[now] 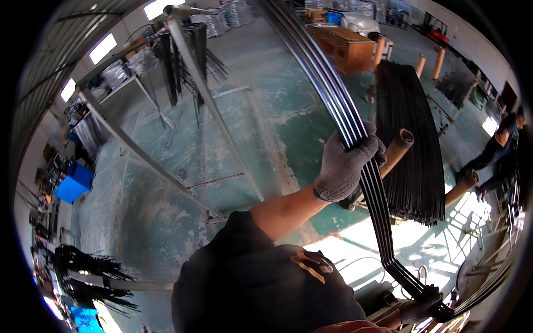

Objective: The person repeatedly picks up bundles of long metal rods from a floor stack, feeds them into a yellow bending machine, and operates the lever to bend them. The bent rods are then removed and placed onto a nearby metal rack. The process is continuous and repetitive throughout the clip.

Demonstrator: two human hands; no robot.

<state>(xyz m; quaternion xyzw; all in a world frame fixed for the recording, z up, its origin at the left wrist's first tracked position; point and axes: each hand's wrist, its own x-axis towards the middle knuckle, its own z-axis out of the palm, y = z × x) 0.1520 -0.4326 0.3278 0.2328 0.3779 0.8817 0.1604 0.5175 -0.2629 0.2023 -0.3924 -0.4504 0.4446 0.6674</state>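
The gloved left hand [350, 164] is closed around long, dark rods [381, 216] that extend above and below it, probably to keep them aligned; whether the right hand [416, 312], beside their lower end, grips, I cannot tell.

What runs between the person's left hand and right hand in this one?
In the head view, a stretch of slim, dark rods runs from the left hand down toward the right hand, with a sharp bend near its lower end.

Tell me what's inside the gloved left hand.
Several long, shiny dark strips pass through the left hand, showing above and below it; the stretch gripped inside is covered and cannot be seen.
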